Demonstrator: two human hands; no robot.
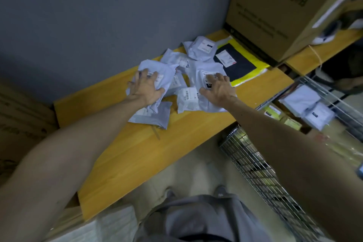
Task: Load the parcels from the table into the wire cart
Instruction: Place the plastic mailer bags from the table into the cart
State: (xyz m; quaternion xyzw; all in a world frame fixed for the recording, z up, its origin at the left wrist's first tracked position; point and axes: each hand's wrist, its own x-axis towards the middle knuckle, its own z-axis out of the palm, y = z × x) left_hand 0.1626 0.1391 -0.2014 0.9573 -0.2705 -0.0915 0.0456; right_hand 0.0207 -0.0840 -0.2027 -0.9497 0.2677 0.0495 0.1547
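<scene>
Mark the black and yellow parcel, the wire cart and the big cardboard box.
black and yellow parcel (242,68): head view, on its black middle.
wire cart (252,161): head view, on its mesh side wall.
cardboard box (284,12): head view, on its printed face.

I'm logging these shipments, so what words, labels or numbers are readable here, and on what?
Cardboard box: round logo and large printed characters, too blurred to read.
Grey parcels: white shipping labels with barcodes, too small to read.
Black-and-yellow parcel: white label, unreadable.
Parcel under the right hand: black patch with white marks, perhaps "10", uncertain.
</scene>
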